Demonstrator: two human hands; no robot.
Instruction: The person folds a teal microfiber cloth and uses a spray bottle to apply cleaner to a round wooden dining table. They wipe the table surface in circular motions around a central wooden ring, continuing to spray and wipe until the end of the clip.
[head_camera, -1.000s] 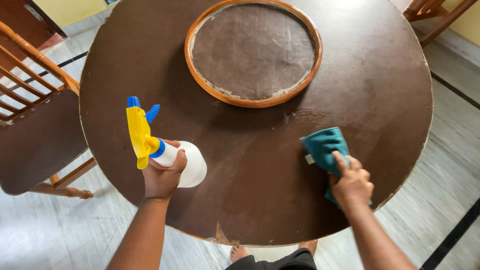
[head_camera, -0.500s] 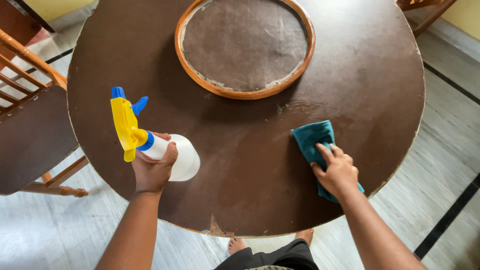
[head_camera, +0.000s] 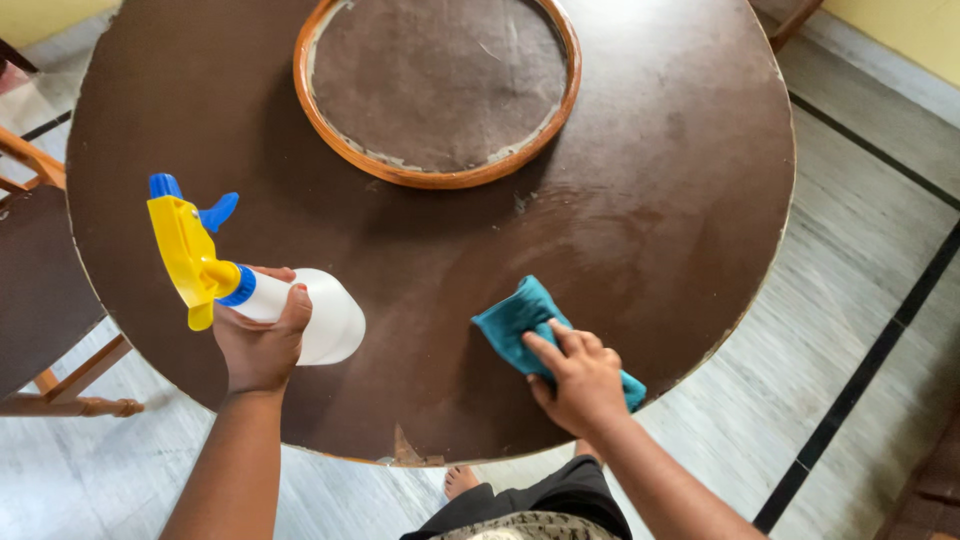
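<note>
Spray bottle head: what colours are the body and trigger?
Yellow body, blue trigger and collar on the spray bottle, clearest in the head view.
</note>
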